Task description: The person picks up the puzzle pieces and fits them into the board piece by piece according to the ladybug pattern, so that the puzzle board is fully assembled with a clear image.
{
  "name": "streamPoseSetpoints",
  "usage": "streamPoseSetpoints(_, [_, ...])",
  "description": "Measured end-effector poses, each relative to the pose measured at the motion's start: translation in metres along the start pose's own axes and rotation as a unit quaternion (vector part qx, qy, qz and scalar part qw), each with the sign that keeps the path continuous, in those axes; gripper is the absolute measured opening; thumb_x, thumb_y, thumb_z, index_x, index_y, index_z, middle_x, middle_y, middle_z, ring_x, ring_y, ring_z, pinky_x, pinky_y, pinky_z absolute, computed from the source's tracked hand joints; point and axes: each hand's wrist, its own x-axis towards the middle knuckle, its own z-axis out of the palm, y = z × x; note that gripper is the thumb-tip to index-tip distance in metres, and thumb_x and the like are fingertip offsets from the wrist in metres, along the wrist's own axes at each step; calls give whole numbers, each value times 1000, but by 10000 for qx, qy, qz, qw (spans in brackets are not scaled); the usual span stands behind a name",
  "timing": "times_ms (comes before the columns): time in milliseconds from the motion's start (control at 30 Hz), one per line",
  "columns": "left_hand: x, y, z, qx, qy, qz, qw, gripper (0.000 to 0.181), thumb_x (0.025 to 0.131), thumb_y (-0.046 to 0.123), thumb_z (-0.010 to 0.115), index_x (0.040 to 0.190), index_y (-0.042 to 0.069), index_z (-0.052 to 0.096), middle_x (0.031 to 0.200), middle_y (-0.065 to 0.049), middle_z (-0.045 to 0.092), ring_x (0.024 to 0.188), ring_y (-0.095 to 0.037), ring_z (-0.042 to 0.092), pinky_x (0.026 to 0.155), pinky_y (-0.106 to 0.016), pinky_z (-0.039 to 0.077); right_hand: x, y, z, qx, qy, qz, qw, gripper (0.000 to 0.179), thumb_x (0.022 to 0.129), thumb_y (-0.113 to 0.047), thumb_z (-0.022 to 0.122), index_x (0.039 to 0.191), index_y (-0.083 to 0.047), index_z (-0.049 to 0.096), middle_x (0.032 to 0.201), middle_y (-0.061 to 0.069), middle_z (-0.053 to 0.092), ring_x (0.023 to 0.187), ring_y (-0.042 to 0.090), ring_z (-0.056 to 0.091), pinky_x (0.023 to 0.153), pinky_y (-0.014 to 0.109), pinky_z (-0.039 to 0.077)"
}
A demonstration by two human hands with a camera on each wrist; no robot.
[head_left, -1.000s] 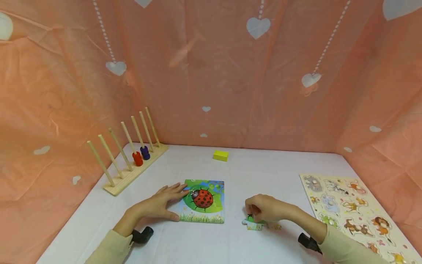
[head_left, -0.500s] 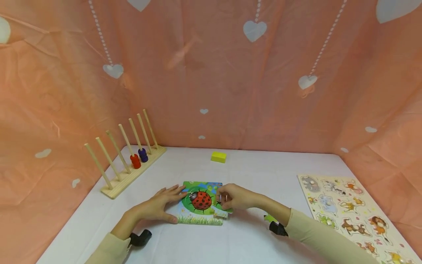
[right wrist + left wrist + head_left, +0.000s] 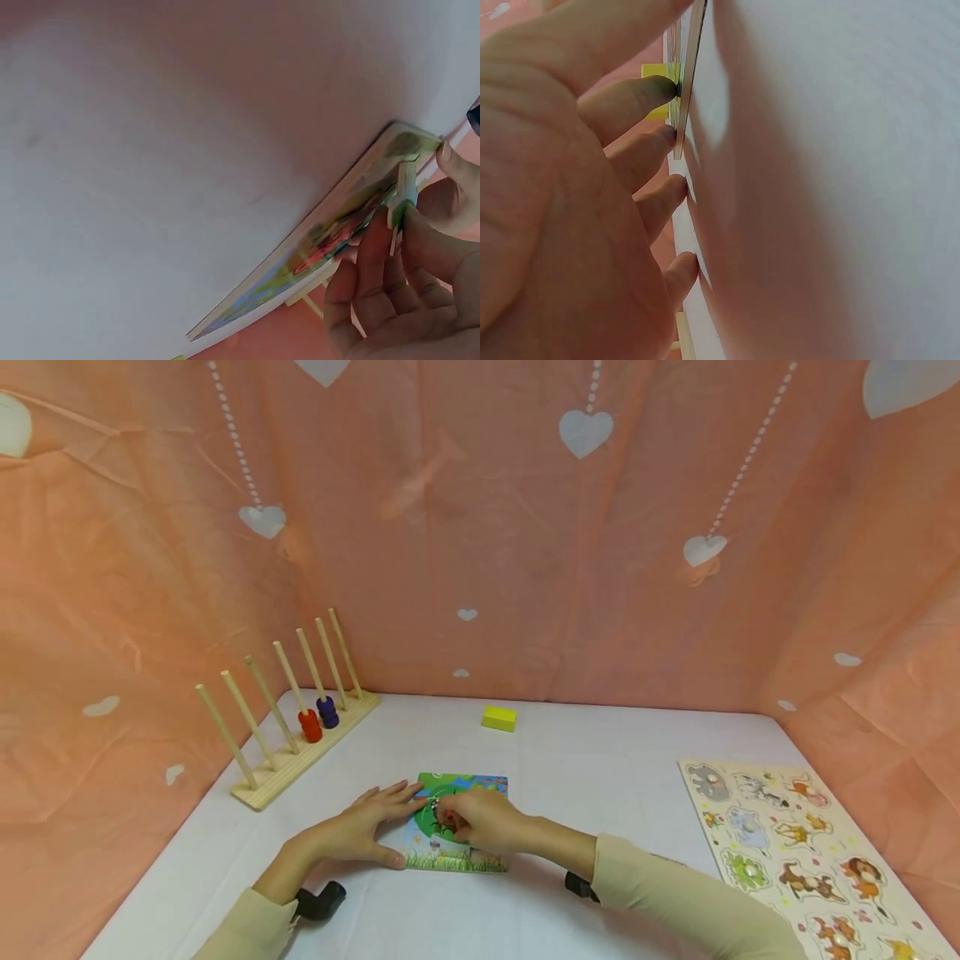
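A ladybug jigsaw puzzle (image 3: 480,863) lies flat in its square tray in the middle of the white table. My left hand (image 3: 360,831) rests at its left side with fingers spread; in the left wrist view the fingertips (image 3: 665,88) touch the puzzle's edge. Over the picture, my right hand (image 3: 491,820) pinches a puzzle piece between thumb and fingers. That puzzle piece (image 3: 406,184) stands tilted above the tray in the right wrist view, and I cannot tell whether it touches. The right hand covers much of the ladybug in the head view.
At the left stands a wooden peg rack (image 3: 288,770) with red rings (image 3: 311,727) and purple rings (image 3: 327,712). A yellow block (image 3: 499,718) sits near the back edge. An animal peg puzzle board (image 3: 776,852) lies at the right, partly behind the right sleeve (image 3: 675,893).
My right hand picked up a puzzle piece from the table at right and carried it left, over the ladybug puzzle. The left hand has stayed at the tray's left edge.
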Motion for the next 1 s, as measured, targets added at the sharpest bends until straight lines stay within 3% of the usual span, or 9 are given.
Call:
streamPoseSetpoints(133, [0, 1, -1, -9, -27, -20, 10000, 88, 82, 41, 80, 149, -1, 43, 159, -28, 24, 144, -54, 16, 107, -77, 8, 1, -3, 1, -351, -89, 189, 9992, 19, 84, -4, 78, 96, -13, 66, 71, -11, 56, 64, 0, 49, 58, 17, 42])
streamPoseSetpoints(367, [0, 3, -1, 21, -26, 38, 10000, 88, 81, 40, 80, 148, -2, 42, 158, -30, 24, 143, -55, 16, 107, -77, 8, -3, -7, 5, -954, -93, 91, 9954, 30, 78, -21, 87, 101, -14, 70, 82, -10, 61, 70, 0, 50, 61, 17, 41])
streamPoseSetpoints(600, [0, 3, 0, 60, -15, 50, 10000, 88, 81, 40, 80, 148, -3, 43, 158, -30, 25, 143, -55, 17, 106, -78, 9, -5, -7, 8, -1000, 104, 98, 9949, 25, 81, -17, 84, 101, -13, 72, 95, -4, 63, 80, 2, 56, 67, 17, 46])
streamPoseSetpoints(833, [-1, 2, 1, 47, -30, 29, 10000, 87, 82, 40, 80, 148, -2, 42, 158, -29, 25, 143, -55, 17, 106, -77, 9, -6, -8, 12, -1419, 161, 90, 9897, 31, 77, -26, 87, 105, -16, 76, 93, -7, 65, 81, 2, 57, 65, 17, 45])
streamPoseSetpoints(1000, [0, 2, 0, 22, -35, -1, 10000, 87, 82, 41, 80, 149, -2, 42, 158, -29, 24, 144, -55, 16, 107, -77, 9, -6, -8, 13, -1361, 222, 85, 9904, 31, 78, -25, 87, 103, -14, 75, 94, -5, 63, 82, 3, 56, 67, 16, 46])
